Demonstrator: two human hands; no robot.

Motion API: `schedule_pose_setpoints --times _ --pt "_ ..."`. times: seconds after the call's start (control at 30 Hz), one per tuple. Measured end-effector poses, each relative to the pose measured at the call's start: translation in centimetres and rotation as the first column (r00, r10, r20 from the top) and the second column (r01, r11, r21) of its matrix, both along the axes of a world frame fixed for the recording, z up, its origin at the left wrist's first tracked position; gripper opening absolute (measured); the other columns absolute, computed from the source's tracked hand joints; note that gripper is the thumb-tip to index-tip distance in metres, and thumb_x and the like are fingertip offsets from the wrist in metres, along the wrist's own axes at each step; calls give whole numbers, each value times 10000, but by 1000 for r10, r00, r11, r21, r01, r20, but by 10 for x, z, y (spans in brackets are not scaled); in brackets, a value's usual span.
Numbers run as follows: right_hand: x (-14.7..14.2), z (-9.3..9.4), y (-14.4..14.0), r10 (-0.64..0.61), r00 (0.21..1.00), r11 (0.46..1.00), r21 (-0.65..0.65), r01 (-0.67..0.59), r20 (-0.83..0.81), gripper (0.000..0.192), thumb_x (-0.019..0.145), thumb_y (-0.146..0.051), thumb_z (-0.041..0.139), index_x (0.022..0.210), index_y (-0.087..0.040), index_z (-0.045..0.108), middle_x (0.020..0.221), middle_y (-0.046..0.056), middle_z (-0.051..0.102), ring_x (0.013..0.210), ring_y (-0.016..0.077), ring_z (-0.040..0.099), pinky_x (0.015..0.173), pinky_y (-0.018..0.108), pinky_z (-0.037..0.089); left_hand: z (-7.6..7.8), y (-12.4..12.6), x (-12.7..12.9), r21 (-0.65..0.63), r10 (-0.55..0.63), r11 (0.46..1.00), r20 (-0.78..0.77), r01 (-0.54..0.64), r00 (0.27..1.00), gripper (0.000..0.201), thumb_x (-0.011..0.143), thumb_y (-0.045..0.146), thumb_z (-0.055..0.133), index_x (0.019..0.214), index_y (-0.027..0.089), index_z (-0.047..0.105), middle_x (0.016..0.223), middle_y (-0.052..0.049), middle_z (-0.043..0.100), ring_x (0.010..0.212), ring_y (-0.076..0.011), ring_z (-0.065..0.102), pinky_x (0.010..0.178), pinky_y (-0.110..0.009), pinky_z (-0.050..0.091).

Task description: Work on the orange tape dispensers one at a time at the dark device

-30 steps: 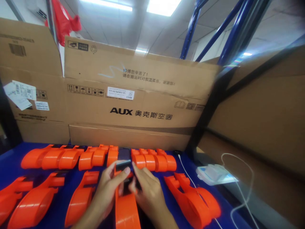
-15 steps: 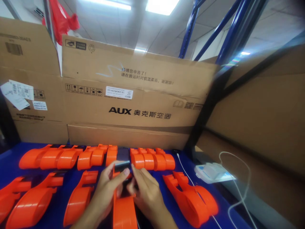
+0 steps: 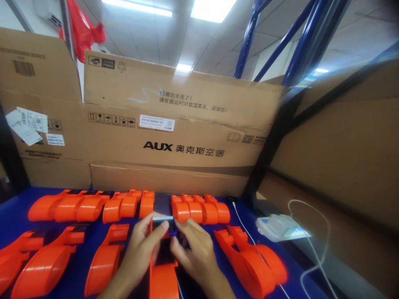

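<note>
An orange plastic shell [image 3: 163,278] lies lengthwise on the blue table [image 3: 12,211] right in front of me. A dark insert sits in its upper half, with a dark metal strip [image 3: 162,221] at its far end. My left hand [image 3: 141,245] grips the shell's left side, thumb on the strip. My right hand [image 3: 195,249] holds the right side, fingers pressing the dark insert.
Many more orange shells [image 3: 84,205] lie in rows across the table, some at right [image 3: 252,259]. A large AUX cardboard box [image 3: 174,133] walls off the back. A white packet [image 3: 280,226] and white cable [image 3: 314,249] lie at right beside more cardboard.
Both hands have shifted a little on the shell, and the right fingers have closed further over the dark insert. The view barely moved.
</note>
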State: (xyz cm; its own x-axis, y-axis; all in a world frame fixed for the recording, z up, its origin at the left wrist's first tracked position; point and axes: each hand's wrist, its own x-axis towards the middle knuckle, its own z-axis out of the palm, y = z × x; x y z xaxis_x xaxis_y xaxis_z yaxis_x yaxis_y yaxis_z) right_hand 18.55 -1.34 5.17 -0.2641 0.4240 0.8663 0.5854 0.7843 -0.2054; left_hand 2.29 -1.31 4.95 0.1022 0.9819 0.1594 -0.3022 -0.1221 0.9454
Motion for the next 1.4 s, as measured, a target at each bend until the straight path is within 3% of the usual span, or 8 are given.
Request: schedule_pose_setpoints --times 0.4,0.5,0.63,0.7,0.8,0.9,1.13,1.4 --pt "-3 9 -5 18 1000 997 -78 -18 -2 210 925 -150 537 1084 -161 675 686 39 656 596 186 597 556 298 510 -4 1 -1 5 -9 1000 15 9 1000 310 843 466 714 762 196 585 436 96 389 362 -52 290 373 -178 224" --pt "3 14 -6 0 988 985 -173 -27 -152 204 968 -192 491 988 -179 693 702 33 687 557 166 621 530 262 505 -1 8 -6 -31 -71 997 82 74 994 320 837 498 698 821 190 618 421 68 500 304 -51 311 346 -182 245" --pt "21 17 3 -196 916 960 -258 107 -350 244 987 -291 509 837 -183 669 639 11 663 531 163 608 512 247 463 3 19 -17 -26 -72 997 184 78 980 335 828 510 688 841 178 641 355 51 524 247 -63 329 330 -182 274" --pt "30 18 11 -318 892 916 -348 201 -322 269 980 -321 507 793 -185 645 606 -1 622 522 164 574 497 251 417 2 24 -21 -26 -38 999 228 45 973 331 827 511 683 819 184 631 319 61 493 234 -70 327 326 -179 272" --pt "40 17 19 -477 879 739 -551 388 -21 258 937 -278 523 702 -201 599 580 -11 588 535 167 556 495 255 340 -2 29 -25 -41 -6 999 228 16 974 350 828 518 673 822 171 636 349 23 556 229 -80 347 318 -188 274" --pt "45 17 21 -489 849 603 -627 494 199 249 871 -227 579 623 -207 573 567 2 603 545 179 571 499 268 284 -5 32 -25 -39 -13 999 218 22 976 354 840 513 660 822 160 645 353 12 562 226 -87 355 317 -196 275" --pt "51 12 22 -446 861 559 -676 481 245 75 852 -219 631 825 -217 701 653 28 713 636 209 667 536 261 328 -1 23 -16 -61 14 998 214 -1 977 315 859 484 665 798 176 635 295 73 422 250 -72 330 351 -185 264" --pt "55 12 24 -526 815 535 -651 539 243 99 862 -206 602 924 -207 679 617 16 679 594 214 642 542 271 319 6 10 -11 -117 82 991 165 -63 983 299 849 478 690 859 184 637 335 86 427 311 -58 302 384 -184 253"
